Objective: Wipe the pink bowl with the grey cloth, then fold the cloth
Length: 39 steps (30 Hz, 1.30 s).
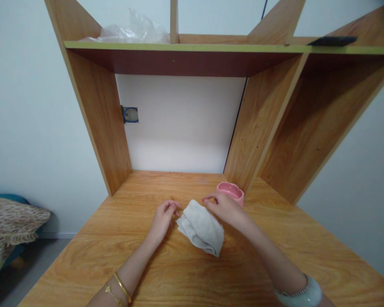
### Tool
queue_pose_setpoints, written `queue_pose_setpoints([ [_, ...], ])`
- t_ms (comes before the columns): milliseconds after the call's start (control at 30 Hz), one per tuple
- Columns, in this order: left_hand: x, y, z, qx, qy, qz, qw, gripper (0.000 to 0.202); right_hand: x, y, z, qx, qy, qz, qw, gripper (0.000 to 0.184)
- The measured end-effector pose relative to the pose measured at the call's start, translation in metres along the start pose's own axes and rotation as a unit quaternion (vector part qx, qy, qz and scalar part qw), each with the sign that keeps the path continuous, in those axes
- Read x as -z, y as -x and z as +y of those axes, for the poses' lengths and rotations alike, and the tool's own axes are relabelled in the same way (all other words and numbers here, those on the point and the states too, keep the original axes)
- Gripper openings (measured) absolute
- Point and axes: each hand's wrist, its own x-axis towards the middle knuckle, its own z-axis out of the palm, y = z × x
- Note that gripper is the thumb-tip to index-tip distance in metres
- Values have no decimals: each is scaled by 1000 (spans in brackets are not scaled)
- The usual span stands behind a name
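A grey folded cloth (201,229) lies on the wooden desktop between my two hands, its layers loosely stacked and one corner pointing toward me. My left hand (164,216) is just left of the cloth, with its fingers loosely bent and apart; nothing shows in it. On the other side, my right hand (223,207) hovers by the cloth's upper right edge, thumb and forefinger slightly apart. Whether its fingertips touch the fabric is hard to see. Behind my right hand stands a pink bowl (233,189) with a wavy rim, partly hidden by the hand.
A wooden desk (121,238) carries a shelf unit (92,115) at its back. Clear plastic wrapping (131,30) and a dark flat object (334,41) lie on the upper shelf. An uncovered wall box (131,114) shows blue wire. A patterned blanket (14,217) drapes over blue furniture at left.
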Motion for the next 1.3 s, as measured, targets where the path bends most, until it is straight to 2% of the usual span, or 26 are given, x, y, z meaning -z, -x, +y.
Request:
queue_pose_setpoints([
  [67,1,0,-4,-24,-58,10,998,16,-13,-2,-12,8,-3,-26,1000,31],
  [167,2,2,-9,-43,-133,3,990,19,-25,-6,-19,16,0,-35,999,25],
  [300,-1,4,-12,-38,-200,-31,979,15,-24,-10,-15,17,-23,-34,999,12],
  [467,-4,5,-13,-30,-248,-57,967,10,6,-3,5,13,-72,0,997,7],
  [533,-6,6,-14,-28,-260,-65,963,9,23,6,19,7,-136,18,990,6],
  [667,-9,7,-12,-25,-283,-76,956,8,53,32,49,-10,-238,-34,971,10],
  [800,-6,5,-8,-19,-312,-65,948,7,65,49,75,-41,-263,-68,961,12],
  [900,3,1,-3,-14,-344,-45,938,6,56,48,88,-53,-273,-83,957,16],
  [1000,17,-4,3,-3,-391,-17,920,8,35,38,93,-45,-282,-82,955,17],
  [1200,49,-14,9,46,-514,44,855,19,-17,9,83,24,-182,-18,983,9],
  [1300,58,-14,8,70,-554,46,828,20,-28,1,77,32,-151,0,988,12],
])
